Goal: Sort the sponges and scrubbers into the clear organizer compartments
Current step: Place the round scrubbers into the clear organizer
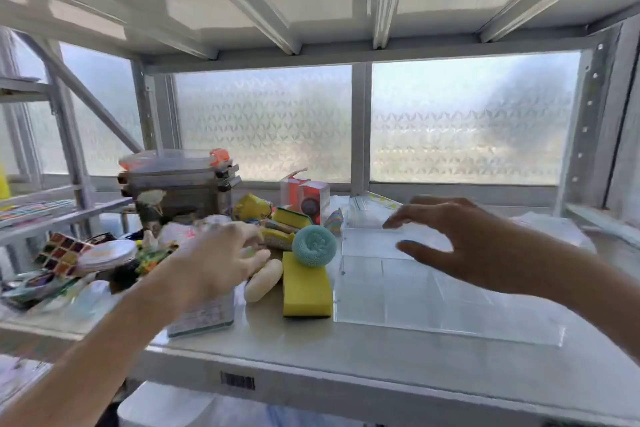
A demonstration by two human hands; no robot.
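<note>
Both my hands reach over the shelf [346, 354]; left hand [221, 262] spread, empty, blurred; right hand [460, 246] spread above the clear organizer [433, 302]; between them a yellow sponge [304, 291], teal scrubber [313, 245] touching it; more sponges [287, 218] behind.

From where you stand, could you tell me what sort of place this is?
Probably a storage nook beside a window: white metal shelving, frosted patterned glass behind, and household clutter such as stacked containers.

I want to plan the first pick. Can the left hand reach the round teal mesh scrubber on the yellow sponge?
Probably yes. The left hand is open just left of the round teal mesh scrubber, which sits exposed atop the yellow rectangular sponge. Nothing covers it.
</note>
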